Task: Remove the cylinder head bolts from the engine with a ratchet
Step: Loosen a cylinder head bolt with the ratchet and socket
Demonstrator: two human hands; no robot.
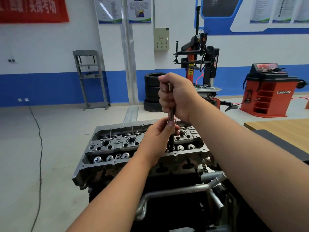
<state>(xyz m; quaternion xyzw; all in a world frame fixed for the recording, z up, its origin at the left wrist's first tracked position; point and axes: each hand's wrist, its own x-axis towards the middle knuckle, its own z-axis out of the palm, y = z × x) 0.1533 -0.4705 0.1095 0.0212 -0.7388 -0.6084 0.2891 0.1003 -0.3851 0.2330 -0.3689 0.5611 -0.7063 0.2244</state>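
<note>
Looks like early-to-mid job to me: the cylinder head is still sitting on the engine, centre of frame, running lower left to upper right, and I can't count any bolts already out. Left hand pinches the lower shaft just above the head. The ratchet stands nearly vertical, tip down in a bolt hole. Right hand is wrapped tight round its upper end, mid-frame.

Right hand: raised, fingers curled tight in a fist, thumb side up
Left hand: lower, fingertips pinched together just under the right fist
Forearms: both bare, stretched forward, converging at centre
</note>
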